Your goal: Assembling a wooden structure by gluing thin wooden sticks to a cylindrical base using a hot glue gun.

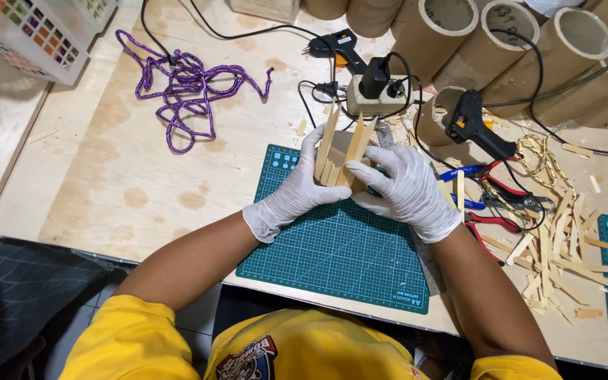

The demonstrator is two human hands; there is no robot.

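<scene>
Both my hands wear white gloves and together hold a small structure of flat wooden sticks (341, 151) upright above a green cutting mat (332, 246). My left hand (297, 190) grips its left side, fingers wrapped around the sticks. Its right side rests in my right hand (406, 190), fingers curled over the front. Several sticks rise out of the top of the piece.
Two black glue guns (338, 46) (476, 127) and a power strip (374, 95) lie behind the mat. Cardboard tubes (487, 42) line the back right. A purple rope (188, 88), a white basket (36, 32), pliers (504, 193) and scattered stick offcuts (557, 253) surround them.
</scene>
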